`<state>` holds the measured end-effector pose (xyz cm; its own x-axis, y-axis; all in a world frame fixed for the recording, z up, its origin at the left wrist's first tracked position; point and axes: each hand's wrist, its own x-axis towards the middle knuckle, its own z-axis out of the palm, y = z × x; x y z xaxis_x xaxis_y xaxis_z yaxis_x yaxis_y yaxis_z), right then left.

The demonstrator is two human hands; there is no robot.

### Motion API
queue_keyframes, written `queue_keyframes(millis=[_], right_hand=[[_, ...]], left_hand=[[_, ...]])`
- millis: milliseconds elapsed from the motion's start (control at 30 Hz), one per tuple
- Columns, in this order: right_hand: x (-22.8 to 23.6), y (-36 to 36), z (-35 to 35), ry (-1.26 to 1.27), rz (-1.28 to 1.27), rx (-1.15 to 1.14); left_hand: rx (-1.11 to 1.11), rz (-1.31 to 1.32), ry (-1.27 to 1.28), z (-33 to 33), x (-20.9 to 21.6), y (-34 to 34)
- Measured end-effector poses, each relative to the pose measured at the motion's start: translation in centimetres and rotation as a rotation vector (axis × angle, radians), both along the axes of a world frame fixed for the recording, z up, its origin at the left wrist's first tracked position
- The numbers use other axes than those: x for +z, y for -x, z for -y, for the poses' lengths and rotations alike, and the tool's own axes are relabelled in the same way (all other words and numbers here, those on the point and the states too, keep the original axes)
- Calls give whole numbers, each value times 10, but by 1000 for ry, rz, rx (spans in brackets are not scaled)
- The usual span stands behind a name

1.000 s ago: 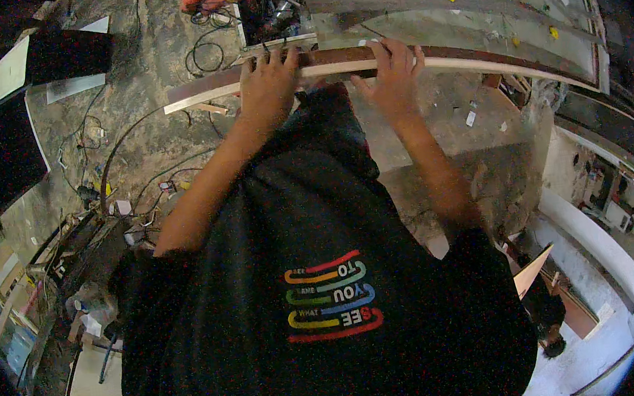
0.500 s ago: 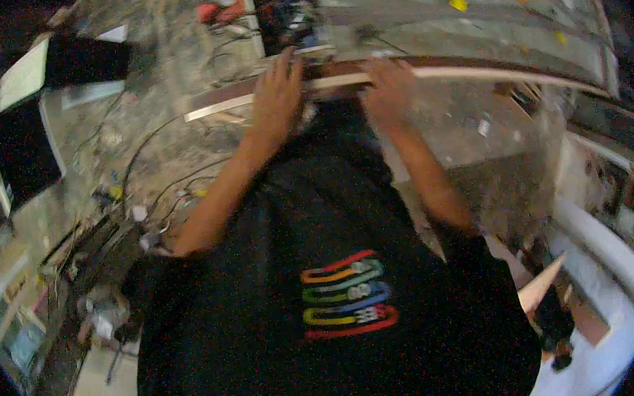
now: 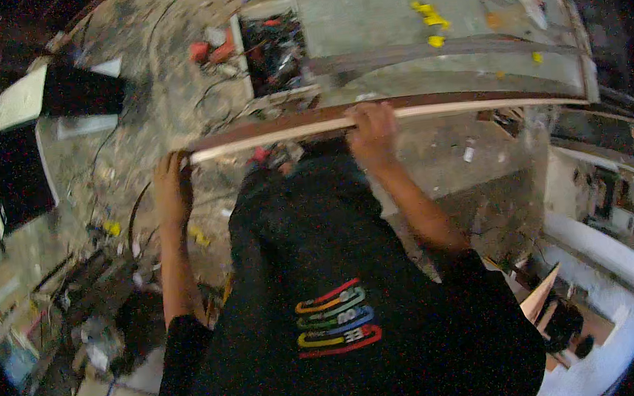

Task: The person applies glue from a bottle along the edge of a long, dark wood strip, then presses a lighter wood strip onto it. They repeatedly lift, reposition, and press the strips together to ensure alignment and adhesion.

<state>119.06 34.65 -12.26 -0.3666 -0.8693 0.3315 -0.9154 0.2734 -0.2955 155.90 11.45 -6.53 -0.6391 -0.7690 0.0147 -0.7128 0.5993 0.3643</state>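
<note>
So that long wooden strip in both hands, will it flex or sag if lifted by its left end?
The wooden strip is long and thin, so it probably bends or droops when held off-centre. It looks light for its length: the left hand grips the end, the right hand the middle. With its flat faces, it is unlikely to roll.

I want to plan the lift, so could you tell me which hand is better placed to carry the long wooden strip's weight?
Probably the right hand: it grips the wooden strip nearer its middle, while the left hand holds only the very end.

Open white tray of dark tools point(image 3: 272, 48) at twelve o'clock; yellow plastic bits point(image 3: 428, 18) at one; black flat panel point(image 3: 17, 177) at nine.
</note>
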Motion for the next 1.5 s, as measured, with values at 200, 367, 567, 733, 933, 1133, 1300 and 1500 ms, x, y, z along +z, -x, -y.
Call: queue_keyframes(millis=[200, 367, 567, 733, 933, 1133, 1300, 1500], right_hand=[[12, -11, -1, 32, -48, 27], [22, -17, 0, 59, -37, 28], [31, -14, 1, 53, -33, 19], [7, -6, -1, 50, -13, 86], [-10, -3, -6, 76, -106, 39], [20, -13, -14, -13, -64, 46], [23, -2, -8, -122, 5, 17], [44, -9, 1, -83, -29, 53]], left_hand=[[-35, 33, 33, 2, -5, -14], [-87, 34, 75, 5, -19, -26], [-22, 73, 76, 8, -29, -27], [-124, -11, 204, 5, -30, -28], [-56, -53, 225, -5, -31, -31], [27, -51, 117, -11, -36, -20], [-6, -160, 110, 0, -13, -26], [41, -95, 80, 7, -2, -39]])
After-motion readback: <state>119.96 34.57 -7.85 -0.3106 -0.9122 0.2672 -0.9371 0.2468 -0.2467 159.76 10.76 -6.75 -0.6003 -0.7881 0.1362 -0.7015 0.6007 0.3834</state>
